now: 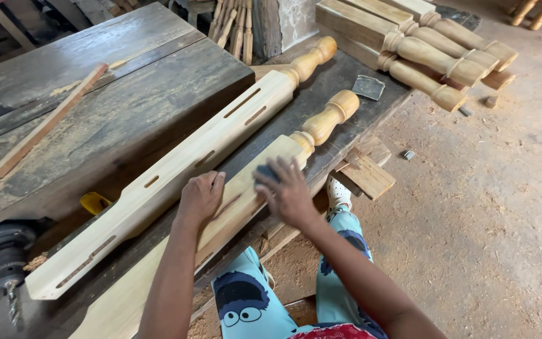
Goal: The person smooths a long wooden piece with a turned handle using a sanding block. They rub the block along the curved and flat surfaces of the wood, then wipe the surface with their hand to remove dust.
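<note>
Left hand [201,196] pressed flat on the near post [252,182]; right hand [285,191] pinching a sanding pad [266,172]. Near bench edge [321,172]: could slip off.

Soft even daylight, faint shadows, sharp focus, slight wide-angle edge stretch

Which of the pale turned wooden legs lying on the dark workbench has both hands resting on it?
The nearer pale leg: left hand and right hand press on it, while the farther slotted leg lies untouched.
</note>
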